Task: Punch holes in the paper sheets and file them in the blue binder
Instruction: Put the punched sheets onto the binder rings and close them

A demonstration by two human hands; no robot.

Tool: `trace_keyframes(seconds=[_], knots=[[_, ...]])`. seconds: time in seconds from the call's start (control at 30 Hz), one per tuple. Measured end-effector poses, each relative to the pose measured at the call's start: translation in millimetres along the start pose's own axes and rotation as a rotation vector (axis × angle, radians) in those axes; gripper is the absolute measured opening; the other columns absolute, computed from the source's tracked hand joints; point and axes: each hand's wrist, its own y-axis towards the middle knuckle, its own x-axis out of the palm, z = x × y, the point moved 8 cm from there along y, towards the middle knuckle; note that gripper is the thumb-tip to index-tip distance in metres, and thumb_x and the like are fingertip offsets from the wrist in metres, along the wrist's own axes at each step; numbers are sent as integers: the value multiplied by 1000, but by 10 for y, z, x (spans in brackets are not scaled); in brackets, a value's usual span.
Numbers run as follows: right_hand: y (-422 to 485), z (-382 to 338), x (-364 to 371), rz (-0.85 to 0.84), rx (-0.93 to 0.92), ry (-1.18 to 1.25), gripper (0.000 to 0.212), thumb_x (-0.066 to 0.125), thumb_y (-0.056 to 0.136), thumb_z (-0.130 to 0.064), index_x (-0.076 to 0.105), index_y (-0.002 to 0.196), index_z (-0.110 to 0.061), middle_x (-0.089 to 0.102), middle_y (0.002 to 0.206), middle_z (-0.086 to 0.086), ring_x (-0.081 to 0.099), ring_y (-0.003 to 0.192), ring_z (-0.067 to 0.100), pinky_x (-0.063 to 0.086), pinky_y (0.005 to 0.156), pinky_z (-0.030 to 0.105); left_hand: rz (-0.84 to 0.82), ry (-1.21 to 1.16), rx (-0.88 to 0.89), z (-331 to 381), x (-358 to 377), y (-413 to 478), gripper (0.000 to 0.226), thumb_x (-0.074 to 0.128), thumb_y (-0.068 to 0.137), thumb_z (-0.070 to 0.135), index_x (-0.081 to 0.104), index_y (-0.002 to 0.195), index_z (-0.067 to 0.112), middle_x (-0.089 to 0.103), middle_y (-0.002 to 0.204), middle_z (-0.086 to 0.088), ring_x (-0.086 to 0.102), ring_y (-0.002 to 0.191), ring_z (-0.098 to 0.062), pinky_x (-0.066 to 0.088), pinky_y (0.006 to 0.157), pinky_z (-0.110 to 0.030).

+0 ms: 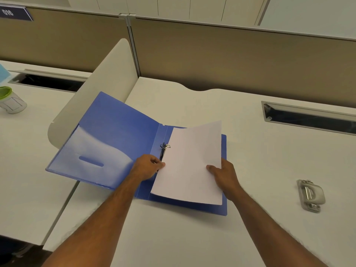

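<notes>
From the head camera, the blue binder [115, 132] lies open on the white surface [250, 132]. Its left cover is tipped up against a curved cream divider [107, 78], and its right cover lies flat. A clear pocket [96, 151] lines the inside of the left cover.

The paper sheets [192, 160] sit over the right half of the binder, with their far edge lifted off the cover. Their inner edge is at the black ring bar, where one metal ring [167, 146] shows just above the paper's edge.

The left hand [146, 166] has its fingers curled tight and pinches the inner edge of the sheets beside the bar (whether it also touches the lower ring cannot be told). The right hand [223, 174] holds the outer edge, with the thumb laid on top of the paper and the fingers hidden beneath.

A grey hole punch [311, 195] rests on the surface well to the right, apart from the binder. A cable slot [308, 118] is set into the surface beyond it. On the neighbouring desk at far left stands a clear container with a green lid [9, 101].
</notes>
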Motion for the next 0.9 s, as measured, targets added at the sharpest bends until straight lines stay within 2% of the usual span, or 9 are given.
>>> trace_keyframes(seconds=[0.13, 0.23, 0.3, 0.43, 0.57, 0.63, 0.7, 0.8, 0.9], knots=[[-9, -13, -3, -2, 0, 4, 39, 57, 93, -19, 52, 131, -13, 62, 126, 6, 62, 108, 29, 50, 97, 48, -11, -79, -39, -39, 15, 21, 23, 65, 88, 30, 70, 91, 8, 69, 90, -8, 62, 82, -23, 53, 82, -35], [-18, -24, 21, 0, -6, 12, 39, 58, 93, -20, 51, 131, -15, 62, 126, 5, 61, 109, 29, 50, 98, 49, -14, -126, -76, -65, 29, 39, 25, 63, 89, 27, 70, 94, 3, 70, 95, -15, 65, 89, -31, 55, 87, -42], [-18, -29, 27, 3, -14, 3, 40, 58, 93, -22, 51, 131, -16, 62, 126, 5, 62, 109, 28, 50, 98, 50, -15, -127, -91, -64, 35, 46, 26, 63, 89, 26, 70, 94, 2, 70, 96, -17, 66, 86, -30, 56, 84, -40], [-9, -54, -13, 5, -32, -18, 37, 59, 92, -19, 54, 128, -14, 64, 123, 5, 63, 106, 27, 52, 96, 48, -26, -123, -102, -58, 44, 54, 22, 66, 87, 23, 70, 93, 2, 71, 96, -17, 62, 71, -20, 53, 68, -29], [5, -74, -50, 0, -44, -51, 38, 59, 92, -21, 54, 129, -14, 63, 123, 5, 63, 106, 27, 52, 95, 48, -20, -144, -124, -84, 48, 45, 24, 72, 83, 24, 71, 92, 2, 71, 86, -15, 65, 69, -23, 59, 71, -36], [19, -70, -60, 0, -42, -61, 39, 59, 92, -21, 53, 130, -13, 63, 124, 5, 63, 106, 27, 52, 94, 46, 38, -79, -54, -38, -8, 23, 23, 74, 80, 28, 70, 91, 9, 68, 79, -6, 63, 67, -18, 57, 70, -32], [27, -54, -65, -2, -35, -65, 39, 59, 92, -20, 53, 130, -13, 63, 123, 5, 63, 105, 27, 53, 92, 42, 108, -7, 41, 26, -62, -17, 25, 76, 77, 32, 69, 95, 17, 67, 86, -2, 61, 73, -15, 53, 72, -29], [25, -4, -51, 0, -21, -83, 38, 59, 92, -19, 52, 129, -14, 62, 124, 5, 62, 106, 27, 52, 92, 41, 165, 98, 154, 128, -78, -99, 24, 72, 80, 33, 73, 99, 18, 70, 97, -1, 61, 80, -13, 51, 74, -27], [20, 35, -36, 15, -19, -117, 38, 59, 91, -18, 53, 128, -15, 63, 125, 5, 62, 106, 28, 52, 94, 43, 208, 174, 223, 185, -58, -163, 28, 68, 84, 35, 74, 104, 16, 68, 103, -2, 64, 88, -18, 54, 81, -31]])
